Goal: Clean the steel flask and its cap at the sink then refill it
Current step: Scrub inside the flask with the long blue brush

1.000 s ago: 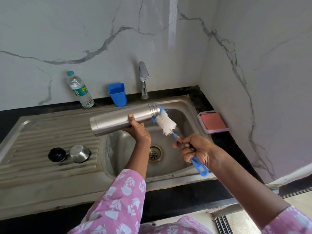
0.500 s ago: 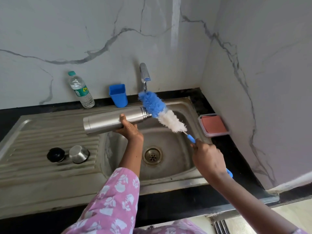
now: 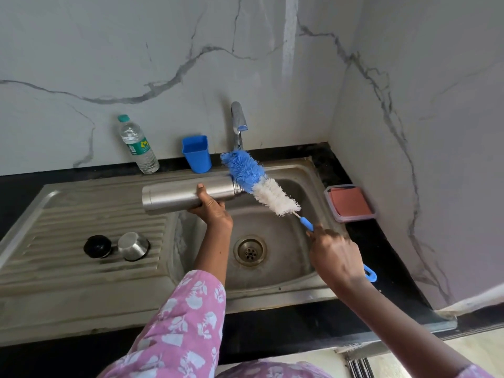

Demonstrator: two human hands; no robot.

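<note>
1. The left hand (image 3: 211, 211) gripped the steel flask (image 3: 188, 194) from below, fingers curled round its far side and thumb pressed on the near face, near the middle of the barrel.
2. The flask lay almost level above the left rim of the sink basin (image 3: 286, 279), its base pointing out over the draining board (image 3: 68, 268) and its open mouth facing right, toward the tap (image 3: 238, 121).
3. The right hand (image 3: 336, 259) was closed tight round the blue handle of the bottle brush (image 3: 261, 185), above the right side of the basin; the handle's looped end poked out below the wrist.
4. The brush was out of the flask: its blue bristle tip sat just at the mouth, rising past it toward the back edge of the sink, and the white bristles trailed down to the right, clear of the steel.
5. The steel cap (image 3: 133, 246) and a black stopper (image 3: 97, 246) rested side by side on the draining board's ridges, well away from both hands.
6. At the back edge of the counter stood a plastic water bottle (image 3: 139, 145) and a blue cup (image 3: 196, 153); a lidded box (image 3: 350, 203) sat on the counter at the basin's right.
</note>
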